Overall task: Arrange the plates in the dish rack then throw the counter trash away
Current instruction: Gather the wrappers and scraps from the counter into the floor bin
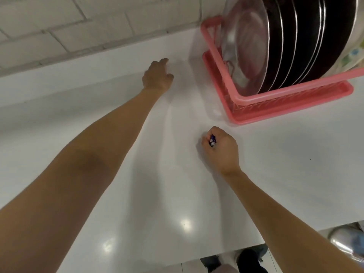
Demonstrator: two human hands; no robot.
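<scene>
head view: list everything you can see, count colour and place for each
dish rack: one, pink, on the counter, upper right
clear glass dish: one, see-through, upright at the rack's front
dark plates: several, black with shiny rims, upright in the rack behind the glass dish
wrapper: one, blue and silver, crumpled in the right hand
counter: one, white, glossy, fills most of the view
wall tiles: many, white, top left
left hand: one, reaching to the counter's back edge, fingertips hidden
right hand: one, near the rack's corner, grips the wrapper
</scene>
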